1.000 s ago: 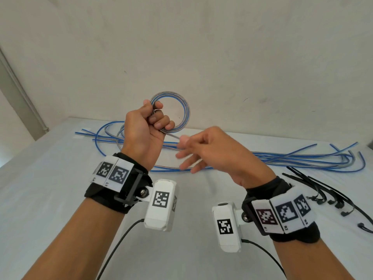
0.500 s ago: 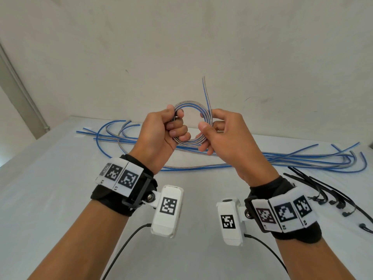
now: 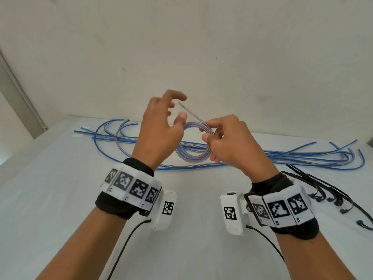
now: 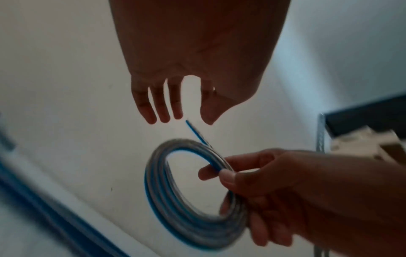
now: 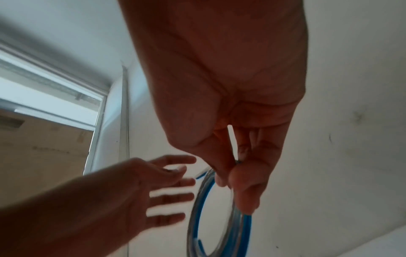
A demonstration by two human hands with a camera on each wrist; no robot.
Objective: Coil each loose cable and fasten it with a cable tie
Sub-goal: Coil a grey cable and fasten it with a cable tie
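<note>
White counter [image 3: 60, 199] has a bunch of loose cables [image 3: 292, 156] across the back, black cable ties [image 3: 323, 184] at right. Right hand [image 3: 232, 142] pinches the coiled cable [image 3: 193, 156] up in the air; left hand [image 3: 159, 126] is spread, just beside its loose end.

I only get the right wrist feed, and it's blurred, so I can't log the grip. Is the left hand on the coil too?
Observer: No. In the left wrist view the left hand is open above the coil, with its fingers clear of the free end.
Operator: Any tie on the coil yet?
Observer: None shows. In the head view the ties lie on the table, to the right.
Operator: More cables to do?
Observer: Yes, loose cables lie across the table behind the hands.
</note>
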